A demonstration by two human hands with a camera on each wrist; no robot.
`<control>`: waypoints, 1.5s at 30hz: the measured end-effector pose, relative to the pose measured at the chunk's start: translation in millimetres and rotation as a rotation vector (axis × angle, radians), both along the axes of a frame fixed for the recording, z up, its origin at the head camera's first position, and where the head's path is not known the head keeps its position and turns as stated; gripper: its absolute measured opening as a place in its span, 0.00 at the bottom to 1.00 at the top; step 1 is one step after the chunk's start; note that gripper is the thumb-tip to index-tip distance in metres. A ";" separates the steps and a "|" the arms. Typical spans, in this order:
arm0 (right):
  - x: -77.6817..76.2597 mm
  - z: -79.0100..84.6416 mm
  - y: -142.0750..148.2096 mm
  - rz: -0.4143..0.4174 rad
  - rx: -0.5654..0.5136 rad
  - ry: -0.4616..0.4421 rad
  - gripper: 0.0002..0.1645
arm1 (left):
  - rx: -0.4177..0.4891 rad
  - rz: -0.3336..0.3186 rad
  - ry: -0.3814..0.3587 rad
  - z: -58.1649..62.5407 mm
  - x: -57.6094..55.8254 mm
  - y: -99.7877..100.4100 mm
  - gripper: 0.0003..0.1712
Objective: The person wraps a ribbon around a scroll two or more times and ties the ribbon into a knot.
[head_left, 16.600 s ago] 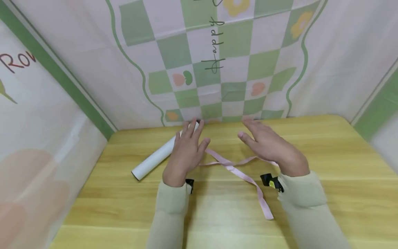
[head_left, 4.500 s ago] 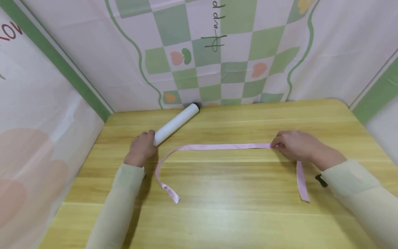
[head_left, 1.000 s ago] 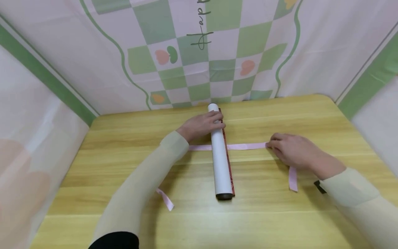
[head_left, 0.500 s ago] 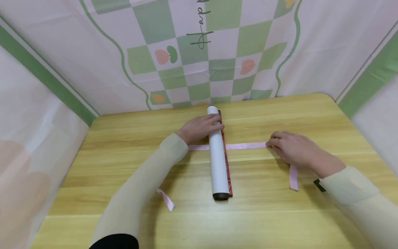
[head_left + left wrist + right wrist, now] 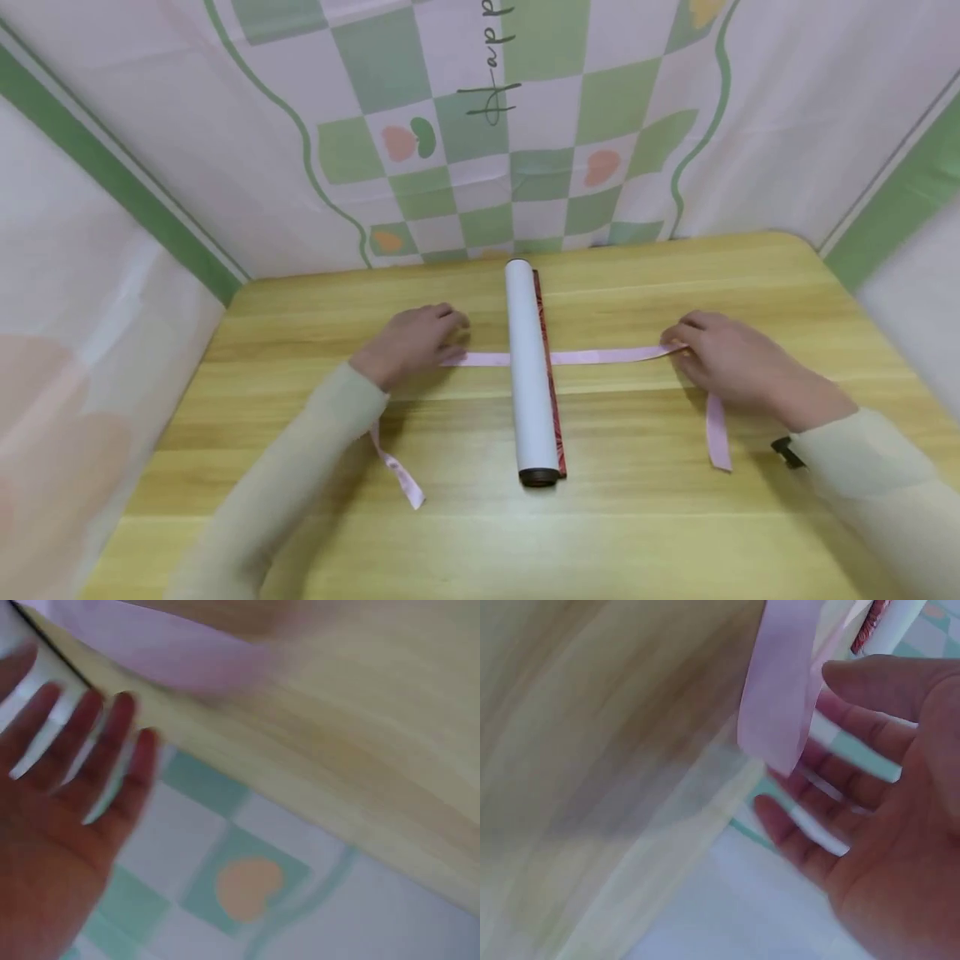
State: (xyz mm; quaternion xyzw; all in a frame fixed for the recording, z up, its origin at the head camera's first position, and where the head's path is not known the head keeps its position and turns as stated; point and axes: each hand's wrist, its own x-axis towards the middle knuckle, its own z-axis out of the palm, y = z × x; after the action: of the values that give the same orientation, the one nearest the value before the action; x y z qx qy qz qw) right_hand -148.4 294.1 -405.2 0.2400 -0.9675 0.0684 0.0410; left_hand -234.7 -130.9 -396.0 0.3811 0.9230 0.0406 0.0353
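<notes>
A white roll (image 5: 531,367) with dark ends and a strip of red patterned edge along its right side lies across a pink ribbon (image 5: 592,357), pointing away from the person. Left of the roll, my left hand (image 5: 412,340) hovers over the ribbon; its fingers look spread and relaxed in the left wrist view, with the ribbon (image 5: 165,645) apart from them. My right hand (image 5: 735,354) pinches the ribbon on the other side, raising it slightly. Between thumb and fingers, the ribbon (image 5: 780,690) folds down in the right wrist view.
Both ribbon tails trail toward the front of the wooden table (image 5: 480,542). A checkered cloth backdrop (image 5: 480,167) stands directly behind the table's back edge, near the roll's far end. Cloth walls flank both sides.
Earlier, the roll lay at the back left, then was set across the straightened ribbon. In the last half second my left hand has released it and moved left; my right hand keeps the ribbon.
</notes>
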 end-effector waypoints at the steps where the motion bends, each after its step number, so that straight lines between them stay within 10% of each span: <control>1: 1.0 1.1 3.7 -0.027 0.004 -0.017 0.19 | -0.013 0.046 -0.049 1.7 6.1 -10.9 0.26; 14: 13.4 11.9 32.0 -0.243 0.080 -0.357 0.23 | 0.056 0.377 -0.252 -4.5 56.2 -89.4 0.18; 20: 18.1 12.5 28.7 -0.195 0.050 -0.332 0.14 | 0.042 0.415 -0.202 2.9 70.3 -105.0 0.12; 26: 17.3 21.3 10.3 -0.171 -0.020 -0.203 0.21 | 0.210 0.359 -0.132 28.6 74.4 -100.3 0.15; 33: 12.8 41.4 -16.5 -0.117 -0.105 -0.061 0.19 | 0.487 0.251 -0.214 64.2 79.7 -82.6 0.21; 45: 32.3 87.5 -60.1 -0.020 -0.239 0.000 0.13 | 0.795 -0.081 -0.321 102.4 86.9 -50.8 0.07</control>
State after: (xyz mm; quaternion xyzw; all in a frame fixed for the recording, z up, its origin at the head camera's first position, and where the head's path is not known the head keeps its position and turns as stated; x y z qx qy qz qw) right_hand -116.1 234.1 -317.7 0.2239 -0.9547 0.1828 0.0702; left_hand -147.8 -181.7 -293.6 0.3899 0.8026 0.4504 0.0304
